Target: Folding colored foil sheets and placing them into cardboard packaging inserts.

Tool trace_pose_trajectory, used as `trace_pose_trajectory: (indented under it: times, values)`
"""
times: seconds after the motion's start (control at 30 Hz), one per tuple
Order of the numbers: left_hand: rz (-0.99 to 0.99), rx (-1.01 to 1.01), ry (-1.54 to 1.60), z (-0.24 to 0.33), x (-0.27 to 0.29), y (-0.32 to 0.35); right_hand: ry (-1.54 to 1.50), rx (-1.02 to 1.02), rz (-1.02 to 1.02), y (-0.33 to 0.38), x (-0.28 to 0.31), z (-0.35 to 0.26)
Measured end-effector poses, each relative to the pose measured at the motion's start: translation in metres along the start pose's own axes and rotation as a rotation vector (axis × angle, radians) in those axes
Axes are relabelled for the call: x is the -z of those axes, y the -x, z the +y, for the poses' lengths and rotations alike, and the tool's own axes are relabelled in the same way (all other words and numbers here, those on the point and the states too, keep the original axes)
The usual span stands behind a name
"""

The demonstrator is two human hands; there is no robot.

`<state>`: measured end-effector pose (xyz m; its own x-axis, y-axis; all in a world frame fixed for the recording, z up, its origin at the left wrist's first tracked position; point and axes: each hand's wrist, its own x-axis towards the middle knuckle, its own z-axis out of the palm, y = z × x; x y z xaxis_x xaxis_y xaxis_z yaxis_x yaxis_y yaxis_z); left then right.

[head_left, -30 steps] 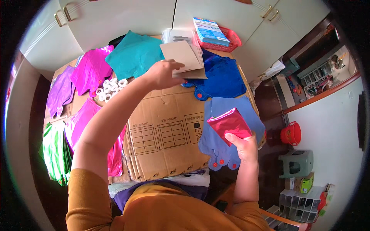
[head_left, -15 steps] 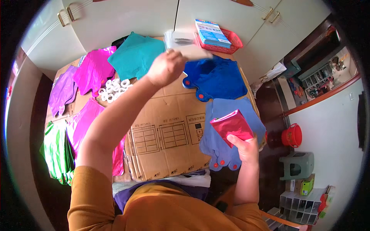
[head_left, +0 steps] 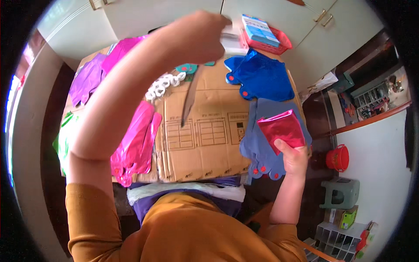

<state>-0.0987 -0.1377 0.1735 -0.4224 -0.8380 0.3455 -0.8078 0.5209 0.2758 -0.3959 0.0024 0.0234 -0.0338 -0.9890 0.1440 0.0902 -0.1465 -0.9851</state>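
Left hand (head_left: pixel 198 32) risen toward camera since earlier frame, pinching pale card (head_left: pixel 230 37), lifted off cardboard-covered table (head_left: pixel 205 135). Right hand (head_left: pixel 294 159) grips red foil packet (head_left: pixel 281 131) upright above blue gloves (head_left: pixel 262 148), ready.

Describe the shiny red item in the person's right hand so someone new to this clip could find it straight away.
Start at the flattened cardboard covering the table and go to its right edge, where a pale blue foil sheet lies. Above that sheet the right hand pinches a folded red foil piece by its lower edge. It is the only red foil there; the neighbouring foils are blue.
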Motion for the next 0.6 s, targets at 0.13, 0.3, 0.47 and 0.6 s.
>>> trace_pose_trajectory:
  times: [0.13, 0.3, 0.47, 0.6]
  values:
    - [-0.499, -0.168, -0.242, 0.022, -0.055, -0.02, 0.001, -0.004, -0.045, 0.005, -0.004, -0.002]
    - [-0.744, 0.022, 0.049, 0.033, -0.126, -0.037, 0.023, 0.018, -0.032, 0.013, -0.006, -0.006]
    - [-0.612, 0.318, 0.466, 0.023, -0.12, -0.011, 0.004, 0.038, 0.005, 0.016, -0.015, -0.011]
    - [-0.256, -0.043, 0.383, -0.049, -0.143, 0.006, -0.028, -0.006, -0.028, 0.015, -0.008, -0.001]
